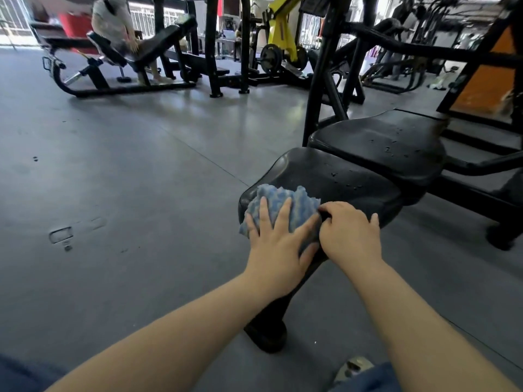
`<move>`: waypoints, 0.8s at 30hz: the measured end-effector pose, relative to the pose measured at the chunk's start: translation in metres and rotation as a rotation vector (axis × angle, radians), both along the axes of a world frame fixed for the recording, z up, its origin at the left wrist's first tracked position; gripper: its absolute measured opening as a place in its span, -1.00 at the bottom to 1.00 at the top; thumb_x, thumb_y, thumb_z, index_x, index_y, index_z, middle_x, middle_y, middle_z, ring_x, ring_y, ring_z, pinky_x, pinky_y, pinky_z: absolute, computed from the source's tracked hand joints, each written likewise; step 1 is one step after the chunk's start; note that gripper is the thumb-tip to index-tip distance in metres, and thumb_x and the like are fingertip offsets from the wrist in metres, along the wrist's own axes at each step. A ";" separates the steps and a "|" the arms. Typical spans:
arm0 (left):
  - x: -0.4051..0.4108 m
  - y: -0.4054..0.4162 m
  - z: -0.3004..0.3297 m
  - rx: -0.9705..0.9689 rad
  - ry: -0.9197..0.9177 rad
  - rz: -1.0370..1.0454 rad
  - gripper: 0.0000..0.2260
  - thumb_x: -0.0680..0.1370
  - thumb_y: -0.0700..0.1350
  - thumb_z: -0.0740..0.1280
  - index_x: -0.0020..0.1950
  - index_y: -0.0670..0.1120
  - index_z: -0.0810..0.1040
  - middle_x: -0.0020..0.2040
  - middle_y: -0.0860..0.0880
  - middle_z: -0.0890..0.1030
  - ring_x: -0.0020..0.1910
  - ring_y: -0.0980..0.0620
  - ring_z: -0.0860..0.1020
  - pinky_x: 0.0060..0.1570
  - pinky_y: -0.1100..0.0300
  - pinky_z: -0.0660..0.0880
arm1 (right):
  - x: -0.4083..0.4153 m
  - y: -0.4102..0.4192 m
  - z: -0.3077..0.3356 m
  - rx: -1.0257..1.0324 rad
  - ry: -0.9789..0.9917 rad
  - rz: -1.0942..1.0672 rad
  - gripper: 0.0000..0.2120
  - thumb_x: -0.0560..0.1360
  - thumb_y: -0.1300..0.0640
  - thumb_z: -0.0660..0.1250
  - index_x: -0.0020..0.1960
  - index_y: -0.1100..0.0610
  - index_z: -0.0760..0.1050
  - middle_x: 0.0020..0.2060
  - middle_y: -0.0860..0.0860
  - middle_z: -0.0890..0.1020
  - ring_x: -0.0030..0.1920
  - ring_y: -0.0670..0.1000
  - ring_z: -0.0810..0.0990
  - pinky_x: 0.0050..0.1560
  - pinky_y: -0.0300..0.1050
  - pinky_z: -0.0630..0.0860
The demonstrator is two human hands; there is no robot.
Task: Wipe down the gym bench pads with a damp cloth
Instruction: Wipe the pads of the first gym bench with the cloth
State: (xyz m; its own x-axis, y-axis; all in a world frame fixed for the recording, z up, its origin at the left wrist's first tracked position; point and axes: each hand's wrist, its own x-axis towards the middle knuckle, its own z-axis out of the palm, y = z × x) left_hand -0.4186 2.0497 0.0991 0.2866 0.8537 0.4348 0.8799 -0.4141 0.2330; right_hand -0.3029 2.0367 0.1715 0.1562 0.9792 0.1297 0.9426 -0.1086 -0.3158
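A black gym bench stands in front of me with a near seat pad [339, 182] and a longer back pad [385, 140] behind it. Water droplets speckle both pads. A crumpled blue cloth [285, 202] lies on the near left end of the seat pad. My left hand [277, 239] presses flat on the cloth with spread fingers. My right hand [349, 236] rests on the seat pad's near edge just right of the cloth, its fingers curled over the edge where they meet the cloth; whether it pinches the cloth is unclear.
The bench's black frame [325, 89] rises behind the pads and its foot [266, 335] stands on the grey floor [127, 179]. A person sits on another bench [141, 52] at the far left. A yellow machine [283, 32] stands at the back.
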 end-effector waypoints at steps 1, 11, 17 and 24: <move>-0.004 -0.001 -0.009 0.087 0.027 -0.036 -0.53 0.51 0.22 0.00 0.42 0.23 0.22 0.49 -0.15 0.21 0.45 -0.39 0.03 0.29 -0.45 0.05 | -0.001 0.000 0.000 -0.009 0.008 -0.013 -0.62 0.56 0.18 0.08 0.34 0.00 0.39 0.31 -0.05 0.45 0.32 0.06 0.38 0.48 0.21 -0.06; -0.060 0.037 -0.037 -0.074 -0.346 -0.171 -0.48 0.49 0.34 0.03 0.43 0.34 0.00 0.52 0.00 -0.21 0.51 -0.19 -0.18 0.45 -0.11 -0.02 | -0.004 -0.004 -0.008 -0.020 -0.047 0.052 -0.57 0.57 0.18 0.05 0.41 -0.04 0.31 0.39 -0.10 0.35 0.34 0.03 0.35 0.48 0.21 -0.09; 0.025 -0.012 -0.008 -0.298 -1.220 0.134 -0.52 0.62 -0.02 0.13 0.36 0.34 -0.07 0.51 -0.13 -0.31 0.50 0.04 -0.06 0.25 0.34 0.06 | -0.001 -0.003 -0.006 -0.022 -0.049 0.071 -0.58 0.56 0.18 0.07 0.40 -0.04 0.32 0.39 -0.09 0.35 0.34 0.04 0.34 0.47 0.21 -0.06; 0.073 -0.050 -0.022 -0.334 -1.075 0.079 -0.17 0.58 -0.08 0.26 0.23 0.54 -0.39 0.37 -0.09 -0.58 0.52 -0.05 -0.14 0.39 0.27 0.13 | 0.003 -0.002 -0.005 -0.013 0.034 0.083 -0.59 0.54 0.22 0.08 0.34 -0.03 0.40 0.35 -0.05 0.41 0.34 0.08 0.34 0.47 0.20 -0.01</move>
